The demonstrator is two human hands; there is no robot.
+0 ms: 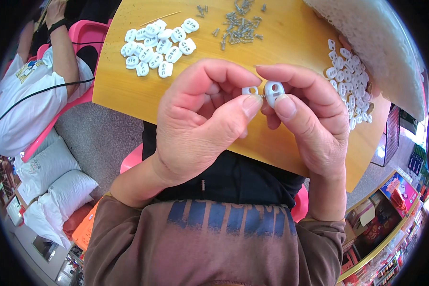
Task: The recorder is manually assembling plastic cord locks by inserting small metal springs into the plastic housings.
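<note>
Over the near part of the table, my left hand [207,119] pinches a small white plastic piece with a hole [249,90], thumb against fingers. My right hand [310,117] grips a white oval cord lock body [273,91] between thumb and fingers. The two parts face each other with a narrow gap. A small dark bit, perhaps a spring end, shows in that gap; my fingertips partly hide it. On the table's far left lies a group of white cord locks [164,46]. Beyond my hands is a heap of small metal springs [240,26].
Many white plastic pieces [352,78] spread along the right side beside a large translucent bag [376,43]. A thin wooden stick [161,18] lies at the back left of the wooden table [214,52]. Another person [43,90] sits on a pink chair at left, near white sacks [57,167].
</note>
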